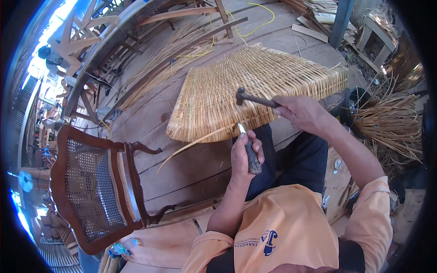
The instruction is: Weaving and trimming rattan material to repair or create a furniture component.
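Across my lap and beyond it lies a large woven rattan panel [246,84], tan, with a thick wrapped edge toward me. My left hand [244,152] is closed round the dark handle of a knife-like tool [253,159]; its bright blade points up at the panel's near edge. In my right hand [304,113] is a hammer [255,98], its dark head held over the weave just above the blade. A loose rattan strip [195,143] sticks out from the near edge and curves down to the left.
At the left stands a dark wooden chair [59,182] with cane webbing. Long rattan strips [148,75] lie on the plank floor behind the panel, near a yellow cord [273,18]. At the right, a dark bucket [357,102] stands beside a bundle of strips [391,125].
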`<state>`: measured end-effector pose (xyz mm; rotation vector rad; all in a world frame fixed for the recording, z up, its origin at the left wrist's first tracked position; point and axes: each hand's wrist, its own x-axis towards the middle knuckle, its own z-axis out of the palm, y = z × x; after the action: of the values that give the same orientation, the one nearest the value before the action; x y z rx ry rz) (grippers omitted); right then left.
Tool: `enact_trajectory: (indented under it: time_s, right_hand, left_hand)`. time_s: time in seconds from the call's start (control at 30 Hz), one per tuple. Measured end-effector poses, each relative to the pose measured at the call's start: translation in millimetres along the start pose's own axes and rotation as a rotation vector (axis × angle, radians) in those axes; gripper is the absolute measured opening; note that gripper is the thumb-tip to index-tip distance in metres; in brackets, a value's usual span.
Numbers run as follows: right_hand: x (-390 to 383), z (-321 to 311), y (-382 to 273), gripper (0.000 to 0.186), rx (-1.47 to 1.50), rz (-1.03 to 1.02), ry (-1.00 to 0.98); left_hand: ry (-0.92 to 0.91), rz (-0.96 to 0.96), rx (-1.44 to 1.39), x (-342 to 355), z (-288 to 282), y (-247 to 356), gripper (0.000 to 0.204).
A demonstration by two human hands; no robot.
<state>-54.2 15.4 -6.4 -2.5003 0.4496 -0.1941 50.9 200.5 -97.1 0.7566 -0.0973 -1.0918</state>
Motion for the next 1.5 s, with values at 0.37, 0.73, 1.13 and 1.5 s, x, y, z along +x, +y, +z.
enact_trajectory:
  time_s: [0.37, 0.73, 1.13, 1.5]
  right_hand:
    - [13.3, -4.9, -15.8, 0.028, -0.018, 0.041, -0.087]
    - [0.8, 5.7, -9.8, 0.026, -0.266, -0.010, -0.250]
    - [-14.0, -13.7, 23.2, 0.026, -0.195, 0.075, -0.052]
    - [-20.5, -32.9, 23.9, 0.028, -0.311, -0.069, -0.068]
  left_hand:
    - [0.020, 0.032, -0.070, 0.4, -1.5, -10.5, 0.022]
    - [0.015, 0.019, -0.093, -1.5, -4.9, -14.1, 0.022]
    - [-0.087, -0.067, 0.044, 20.0, 6.0, -32.3, 0.027]
    - [-0.135, -0.118, -0.019, 17.5, 17.6, -30.2, 0.027]
